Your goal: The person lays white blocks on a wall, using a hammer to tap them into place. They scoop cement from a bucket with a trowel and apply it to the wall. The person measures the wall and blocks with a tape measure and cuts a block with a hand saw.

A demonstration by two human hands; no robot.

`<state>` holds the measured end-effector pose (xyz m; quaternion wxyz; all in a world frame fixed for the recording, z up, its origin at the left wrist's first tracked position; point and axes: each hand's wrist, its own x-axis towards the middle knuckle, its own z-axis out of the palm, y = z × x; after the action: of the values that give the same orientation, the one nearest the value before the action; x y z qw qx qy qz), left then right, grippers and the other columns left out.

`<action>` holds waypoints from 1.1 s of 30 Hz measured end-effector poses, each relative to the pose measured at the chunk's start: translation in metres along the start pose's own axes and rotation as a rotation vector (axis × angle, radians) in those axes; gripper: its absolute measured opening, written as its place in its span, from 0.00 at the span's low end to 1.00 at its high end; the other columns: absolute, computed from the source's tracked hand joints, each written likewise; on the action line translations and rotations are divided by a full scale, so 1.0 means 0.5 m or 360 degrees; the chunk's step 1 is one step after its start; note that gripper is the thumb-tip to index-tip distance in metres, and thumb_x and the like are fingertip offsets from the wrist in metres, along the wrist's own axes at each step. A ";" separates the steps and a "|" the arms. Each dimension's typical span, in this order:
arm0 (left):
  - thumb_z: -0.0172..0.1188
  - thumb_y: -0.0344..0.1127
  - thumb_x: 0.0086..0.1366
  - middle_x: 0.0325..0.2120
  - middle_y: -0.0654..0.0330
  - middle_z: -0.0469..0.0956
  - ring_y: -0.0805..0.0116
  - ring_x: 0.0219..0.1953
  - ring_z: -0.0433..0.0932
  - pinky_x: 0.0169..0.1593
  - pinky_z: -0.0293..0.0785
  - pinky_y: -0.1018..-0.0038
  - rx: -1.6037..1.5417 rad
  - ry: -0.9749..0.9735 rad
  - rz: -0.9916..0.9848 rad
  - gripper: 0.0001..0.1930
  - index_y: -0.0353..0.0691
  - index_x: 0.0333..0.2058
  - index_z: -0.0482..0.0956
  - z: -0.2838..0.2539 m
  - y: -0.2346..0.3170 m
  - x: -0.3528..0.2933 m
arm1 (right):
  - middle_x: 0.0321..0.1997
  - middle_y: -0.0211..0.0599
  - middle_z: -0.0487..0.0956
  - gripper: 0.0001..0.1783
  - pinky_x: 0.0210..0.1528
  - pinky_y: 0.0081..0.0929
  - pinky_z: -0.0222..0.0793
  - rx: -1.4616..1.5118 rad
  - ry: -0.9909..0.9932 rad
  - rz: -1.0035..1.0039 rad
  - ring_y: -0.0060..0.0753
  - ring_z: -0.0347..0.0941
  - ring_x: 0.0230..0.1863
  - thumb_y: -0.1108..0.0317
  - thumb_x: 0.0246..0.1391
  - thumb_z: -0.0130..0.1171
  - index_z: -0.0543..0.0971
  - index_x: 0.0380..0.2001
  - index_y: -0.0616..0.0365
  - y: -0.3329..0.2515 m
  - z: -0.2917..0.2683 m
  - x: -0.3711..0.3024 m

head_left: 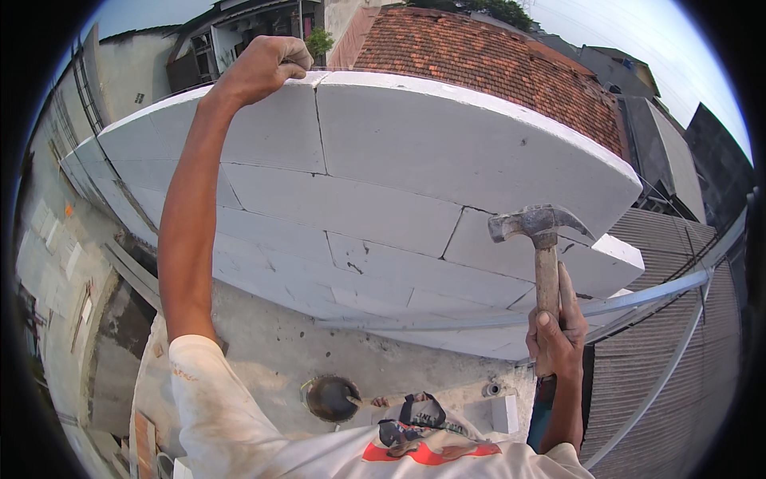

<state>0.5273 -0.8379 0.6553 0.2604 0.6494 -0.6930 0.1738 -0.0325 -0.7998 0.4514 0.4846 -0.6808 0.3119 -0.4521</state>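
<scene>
Right hand [561, 339]: I had it wrapped low on a claw hammer [546, 275], head up, striking face left, claw right. Index finger lay straight along the wooden handle, thumb across it. I read that as a steadying grip; the low hold left most of the handle length above the fist. Hammer sat in front of the block wall [383, 207], toward its right end. Couldn't tell if the head touched the face.

Left hand [271, 70]: raised to the wall's top edge, just left of the vertical joint in the top course. Fingers curled in, narrow. Couldn't tell if they pinched anything, or if the hand rested on the edge. Arm was near straight, probably because the top edge stood well out from the body.

Wall: pale lightweight-concrete blocks, vertical joints staggered course to course, likely so each row tied the one below.

Round tub [307, 399] sat on the concrete floor [263, 319], low between the arms, presumably to stay handy but clear of the hands. Metal tube [650, 298] crossed at right; its purpose I couldn't tell.
</scene>
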 end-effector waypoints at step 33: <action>0.79 0.43 0.56 0.62 0.54 0.80 0.53 0.67 0.75 0.73 0.68 0.56 0.0220 0.0441 -0.0124 0.36 0.41 0.62 0.80 0.165 0.418 0.028 | 0.26 0.44 0.83 0.15 0.29 0.45 0.81 -0.0530 -0.0261 0.2239 0.41 0.84 0.27 0.62 0.55 0.77 0.83 0.31 0.62 0.848 -0.435 -0.437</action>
<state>0.3089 -0.8767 0.6174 0.3146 0.6620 -0.6112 0.2988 -0.3128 -0.8358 0.0101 0.5723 -0.4156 0.7032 0.0725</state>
